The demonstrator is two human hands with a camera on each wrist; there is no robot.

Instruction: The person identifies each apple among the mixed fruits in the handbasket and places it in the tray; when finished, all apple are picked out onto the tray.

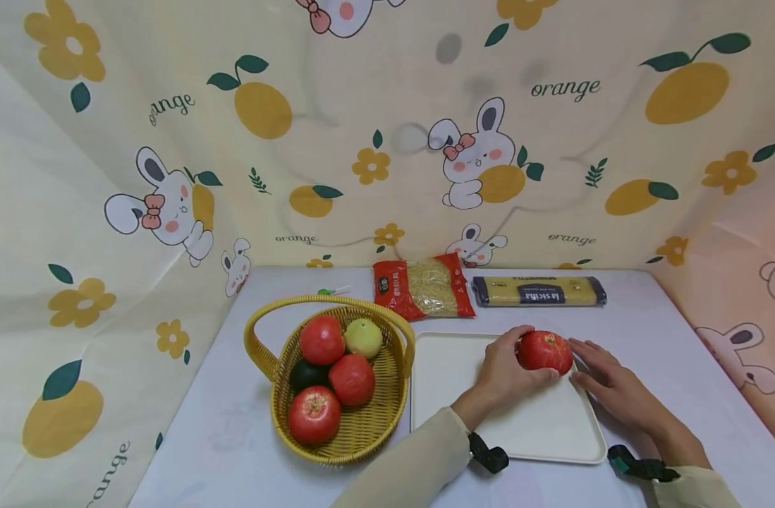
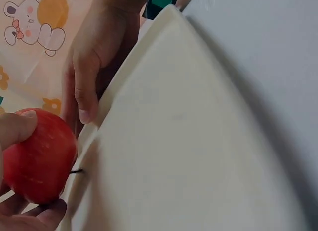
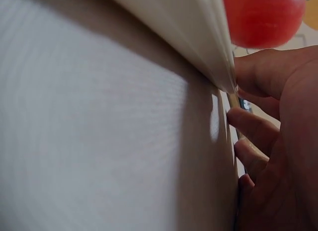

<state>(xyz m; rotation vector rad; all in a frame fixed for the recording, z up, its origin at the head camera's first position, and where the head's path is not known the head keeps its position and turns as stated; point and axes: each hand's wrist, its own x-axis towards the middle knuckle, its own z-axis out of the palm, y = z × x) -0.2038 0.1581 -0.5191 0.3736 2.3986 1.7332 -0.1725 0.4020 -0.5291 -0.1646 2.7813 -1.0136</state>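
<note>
My left hand (image 1: pixel 509 367) holds a red apple (image 1: pixel 544 352) over the right part of a white tray (image 1: pixel 450 381). In the left wrist view, thumb and fingers lie on opposite sides of the apple (image 2: pixel 42 156), and its thin dark stem points toward the tray (image 2: pixel 174 126). The right hand (image 1: pixel 618 386) is at the tray's right edge, close beside the apple, holding nothing. The right wrist view shows its thumb and loosely bent fingers (image 3: pixel 256 129) right at the tray's rim (image 3: pixel 218 47).
A yellow wicker basket (image 1: pixel 377 430) with a tall handle stands left of the tray, holding red fruits (image 1: pixel 314 415), a pale green fruit (image 1: pixel 364 339) and a dark one (image 1: pixel 308 376). Behind lie a red-ended noodle bag (image 1: pixel 431 286) and a spaghetti pack (image 1: pixel 539 291).
</note>
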